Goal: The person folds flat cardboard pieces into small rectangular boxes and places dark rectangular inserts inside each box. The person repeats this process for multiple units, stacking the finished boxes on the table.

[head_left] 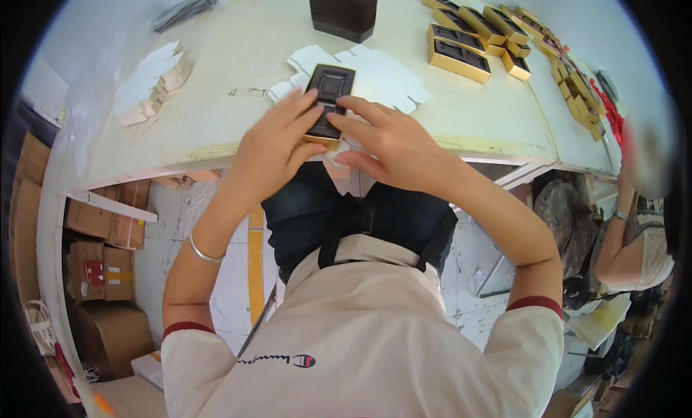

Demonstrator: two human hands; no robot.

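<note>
A small gold box with a black moulded insert (pixel 333 83) lies near the table's front edge, on top of white flat card pieces (pixel 389 82). My left hand (pixel 277 140) grips its left side, fingertips over the insert and thumb at the near end. From the right, my right hand (pixel 389 140) presses its fingertips on the insert's near half, its thumb low beside the near end. My fingers hide part of that half.
Several similar gold boxes with black inserts (pixel 458 60) sit at the back right. A dark stack of trays (pixel 344 14) stands at the far middle. White folded card pieces (pixel 151 86) lie at left. Another person's arm (pixel 616 248) shows at far right; cartons (pixel 88 270) sit under the table.
</note>
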